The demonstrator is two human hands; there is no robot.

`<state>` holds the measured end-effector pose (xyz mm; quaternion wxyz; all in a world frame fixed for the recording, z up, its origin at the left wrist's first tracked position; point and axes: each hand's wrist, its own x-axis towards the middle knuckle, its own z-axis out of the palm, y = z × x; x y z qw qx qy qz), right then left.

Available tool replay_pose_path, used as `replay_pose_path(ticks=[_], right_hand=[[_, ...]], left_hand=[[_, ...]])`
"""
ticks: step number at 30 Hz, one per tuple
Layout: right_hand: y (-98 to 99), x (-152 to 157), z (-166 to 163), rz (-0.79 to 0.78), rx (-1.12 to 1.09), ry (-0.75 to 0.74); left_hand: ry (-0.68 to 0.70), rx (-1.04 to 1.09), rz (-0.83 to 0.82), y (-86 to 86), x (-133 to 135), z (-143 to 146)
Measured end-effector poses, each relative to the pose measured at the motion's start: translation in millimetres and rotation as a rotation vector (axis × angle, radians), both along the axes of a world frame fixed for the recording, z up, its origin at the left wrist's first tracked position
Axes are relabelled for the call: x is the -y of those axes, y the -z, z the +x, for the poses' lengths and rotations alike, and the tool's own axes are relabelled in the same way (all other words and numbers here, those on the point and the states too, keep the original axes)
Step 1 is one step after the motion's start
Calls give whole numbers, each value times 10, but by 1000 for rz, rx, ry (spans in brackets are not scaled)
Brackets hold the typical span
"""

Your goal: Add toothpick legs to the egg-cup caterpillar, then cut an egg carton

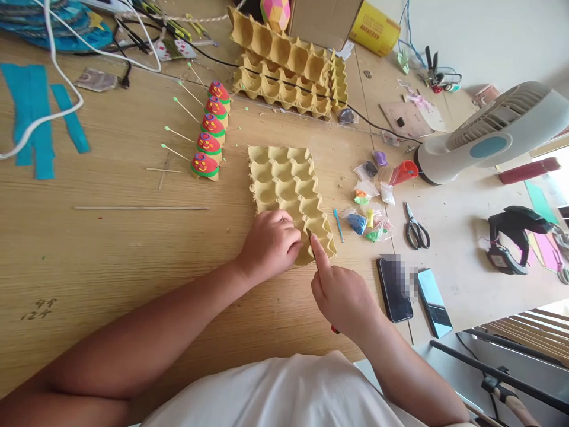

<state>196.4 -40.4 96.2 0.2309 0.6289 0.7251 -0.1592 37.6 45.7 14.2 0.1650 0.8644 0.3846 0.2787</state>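
Observation:
A yellow egg carton piece (284, 172) with rows of cups lies on the wooden table in front of me. My left hand (269, 244) is closed over its near left part, fingers curled down into the cups. In my right hand (344, 296) is a slim knife, gripped with the index finger stretched along it. The knife's dark tip (310, 236) touches the near right cups, and its red end shows below my palm. Most of the knife is hidden by the hand. Beside the carton, to the right, lies a small blue plastic tool (339, 226).
Left of the carton stands a row of red-and-green painted egg cups (212, 126) with green-tipped sticks. More egg carton (284, 65) lies behind. On the right are clay bags (357, 223), scissors (416, 228), two phones (395, 290) and a white fan (489, 130).

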Motion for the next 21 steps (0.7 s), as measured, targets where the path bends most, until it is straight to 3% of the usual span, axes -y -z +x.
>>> replay_pose_path(ticks=[9,16,21], right_hand=[[50,-81,-9,27,-39,35],[-149,-138,259,83,-409,167],[-126,-247,407,229,-620,335]], left_hand=[[15,-9,4,4,-8,5],[3,13,-45,-24,23,17],[28,80,-93,-224,90,-12]])
